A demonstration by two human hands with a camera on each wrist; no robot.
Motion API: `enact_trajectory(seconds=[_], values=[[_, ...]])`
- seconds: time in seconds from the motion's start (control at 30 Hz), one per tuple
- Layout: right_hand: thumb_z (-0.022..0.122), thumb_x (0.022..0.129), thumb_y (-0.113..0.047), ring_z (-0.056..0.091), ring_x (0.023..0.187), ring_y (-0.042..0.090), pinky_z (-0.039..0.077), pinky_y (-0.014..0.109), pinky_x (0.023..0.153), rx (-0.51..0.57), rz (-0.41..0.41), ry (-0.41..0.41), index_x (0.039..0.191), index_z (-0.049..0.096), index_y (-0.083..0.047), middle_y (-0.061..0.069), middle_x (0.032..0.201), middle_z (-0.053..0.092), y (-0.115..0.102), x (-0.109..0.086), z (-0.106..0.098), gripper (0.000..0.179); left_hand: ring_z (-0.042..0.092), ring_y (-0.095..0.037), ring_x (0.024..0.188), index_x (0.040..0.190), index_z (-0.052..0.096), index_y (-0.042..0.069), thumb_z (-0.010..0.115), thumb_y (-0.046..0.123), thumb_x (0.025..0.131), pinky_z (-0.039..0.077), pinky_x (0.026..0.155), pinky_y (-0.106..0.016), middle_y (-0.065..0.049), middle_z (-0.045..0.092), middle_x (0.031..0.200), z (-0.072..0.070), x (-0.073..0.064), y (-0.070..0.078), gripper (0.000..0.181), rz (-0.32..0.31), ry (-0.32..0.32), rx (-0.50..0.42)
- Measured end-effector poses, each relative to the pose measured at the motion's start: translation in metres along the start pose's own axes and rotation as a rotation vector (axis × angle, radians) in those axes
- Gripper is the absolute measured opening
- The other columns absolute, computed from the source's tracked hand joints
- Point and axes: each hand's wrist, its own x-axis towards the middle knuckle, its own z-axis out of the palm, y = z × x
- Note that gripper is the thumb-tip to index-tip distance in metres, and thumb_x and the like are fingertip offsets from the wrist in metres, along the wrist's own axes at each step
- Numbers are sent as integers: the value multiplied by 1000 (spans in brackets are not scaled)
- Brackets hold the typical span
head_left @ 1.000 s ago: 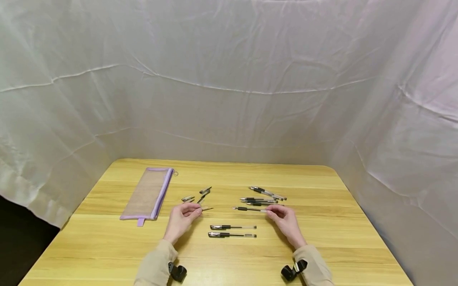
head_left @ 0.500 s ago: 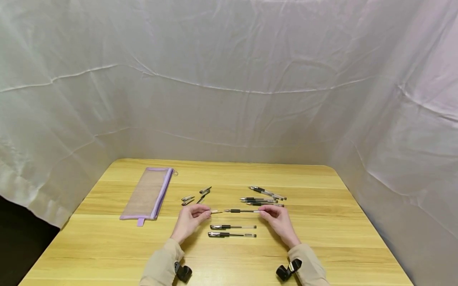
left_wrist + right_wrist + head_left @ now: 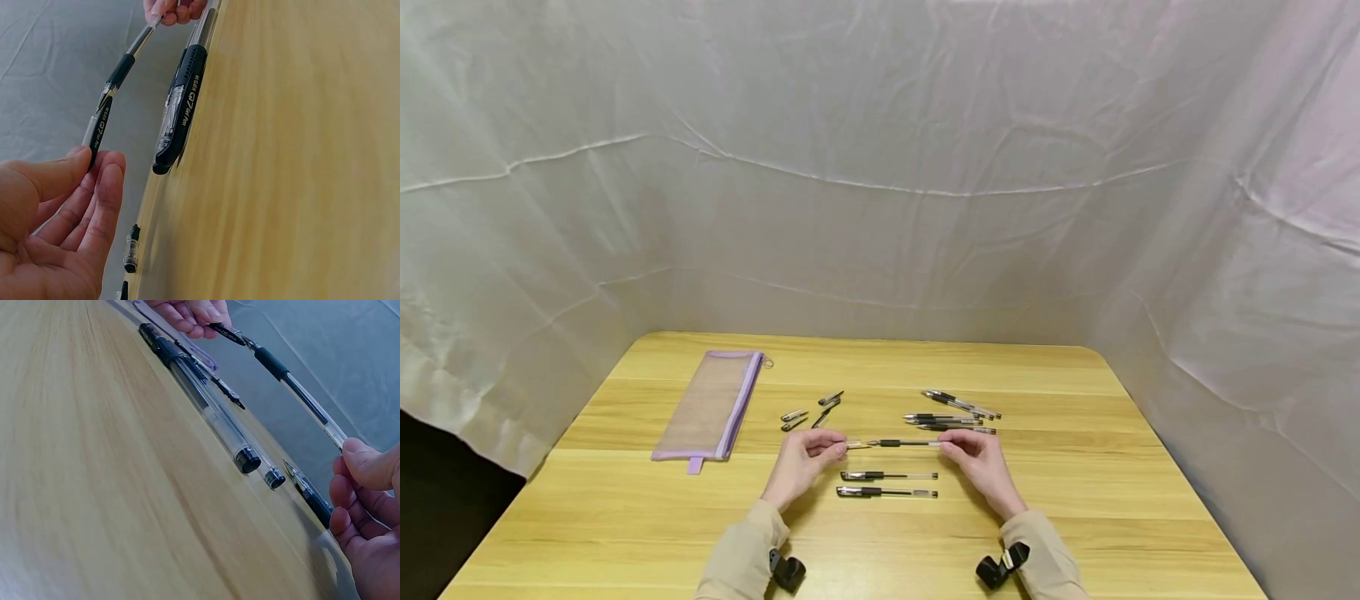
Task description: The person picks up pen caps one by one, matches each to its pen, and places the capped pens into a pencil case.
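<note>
black-clipped, clear plastic cap (image 3: 99,128) sits between the thumb and forefinger of the left hand (image 3: 801,464), which pinch its closed end; the other fingers bend loosely beneath. the right hand (image 3: 985,468) pinches the back end of an uncapped pen (image 3: 891,443) with thumb and fingertips, the rest curled in. pen and cap are lined up end to end above the wooden table (image 3: 1150,517), the metal tip at the cap's mouth; whether it is already inside, i cannot tell. nearer, between the forearms, two capped pens (image 3: 872,477) lie side by side. loose caps (image 3: 831,399) lie beyond the left hand, more uncapped pens (image 3: 943,421) beyond the right. farther left rests a lilac-edged mesh pouch (image 3: 709,408).
</note>
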Motion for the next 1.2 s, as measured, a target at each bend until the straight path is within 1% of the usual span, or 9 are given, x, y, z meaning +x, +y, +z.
enact_trajectory(seconds=[0.23,0.47,0.7,0.93,1.03,1.2], values=[[74,89,-8,63,80,1,51,17,73,-3,-1,-3,103,74,4,25,101,73,0,1,2,18,74,-34,88,112,68,-10,70,2,91,59,78,-22,-26,74,101,0,1,-2,24,3,-24,-22],[75,89,-6,63,81,1,52,16,75,2,8,4,102,74,4,25,102,73,1,1,4,17,74,-39,89,114,66,-13,69,3,92,61,80,-29,-30,72,103,1,1,-2,27,6,-54,-51],[75,88,-6,64,83,1,52,16,77,1,-1,-5,102,75,4,25,102,73,-1,1,6,16,74,-38,88,114,66,-12,69,4,92,61,79,-27,-29,72,102,2,0,0,27,13,-61,-38],[74,89,-6,62,80,2,52,17,72,3,11,-25,103,75,3,24,100,73,-3,1,7,16,74,-39,88,114,67,-11,69,4,92,61,81,-30,-30,72,102,4,0,2,26,12,-76,-56],[73,90,-7,61,77,2,51,17,70,5,8,-38,103,74,3,25,98,72,-3,0,7,16,75,-38,88,115,67,-10,69,5,92,61,82,-28,-30,72,103,4,0,2,27,3,-81,-62],[72,91,-6,61,76,1,51,18,68,13,-34,-70,103,74,5,27,97,72,-3,-1,7,17,75,-34,87,114,68,-8,69,7,92,59,80,-22,-28,73,101,5,-2,2,26,-1,-78,-61]])
